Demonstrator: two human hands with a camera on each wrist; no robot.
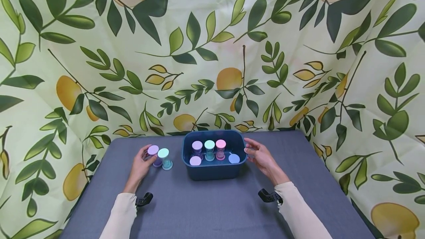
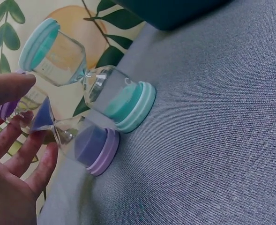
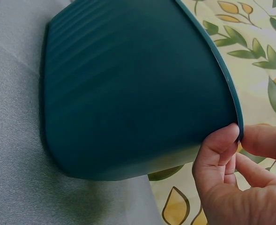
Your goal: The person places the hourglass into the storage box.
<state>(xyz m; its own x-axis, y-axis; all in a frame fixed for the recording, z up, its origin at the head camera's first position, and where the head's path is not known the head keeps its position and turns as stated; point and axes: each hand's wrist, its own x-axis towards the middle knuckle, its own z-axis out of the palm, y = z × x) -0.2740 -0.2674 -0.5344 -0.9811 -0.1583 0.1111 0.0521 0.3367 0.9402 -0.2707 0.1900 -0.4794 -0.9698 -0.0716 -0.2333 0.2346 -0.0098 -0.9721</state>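
Pale sleeves (image 1: 116,217) come in from the near edge, left and right, with a black band (image 1: 144,199) at each wrist. Behind it all, from where I stand, a big cloth (image 1: 202,69) printed with yellow fruit and green leaves fills the far side and both flanks. Before it spreads the desk (image 1: 212,209), covered in grey-blue fabric. Toward its far middle sits a dark blue bin (image 1: 212,173). At the bin's right, the right hand (image 1: 262,156) has a narrow grip, pinching the rim. Over on the left, the left hand (image 1: 142,163) curls its grip around a purple hourglass (image 1: 153,150), upright; I cannot tell whether its base touches the desk. Just to its right, a teal hourglass (image 1: 163,153) stands on the desk. Inside the bin, a lilac hourglass (image 1: 197,145), a mint hourglass (image 1: 209,145) and a pink hourglass (image 1: 220,144) make the far row, left to right; nearer show a pale pink disc (image 1: 195,160) at left and a blue disc (image 1: 234,158) at right.
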